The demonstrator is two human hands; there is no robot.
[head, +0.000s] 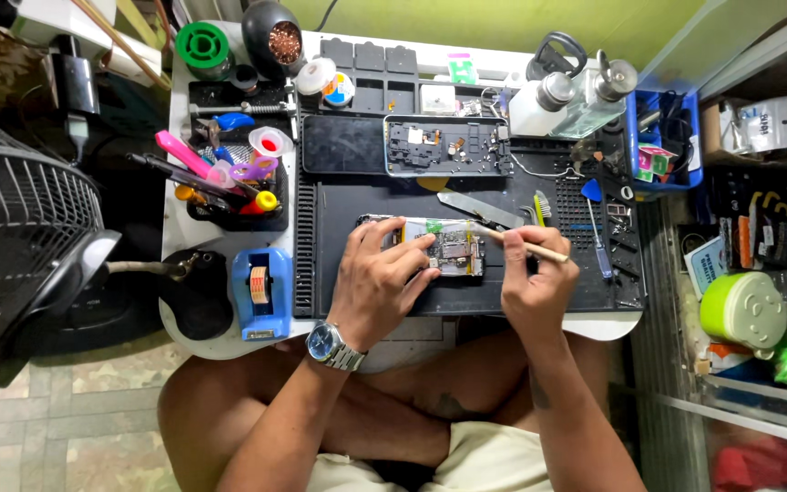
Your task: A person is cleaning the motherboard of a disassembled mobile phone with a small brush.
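Left hand [377,281] is pressing flat on the opened phone [439,248] mid-mat on the counter [184,210], fingers spread so it's not sliding. My right hand [532,273] is pinching a wooden-handled tool [521,244], angling its tip into the phone's board. Second disassembled phone [446,144] is sitting behind.

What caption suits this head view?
Left hand steadies an opened phone while right hand works it with a thin stick.
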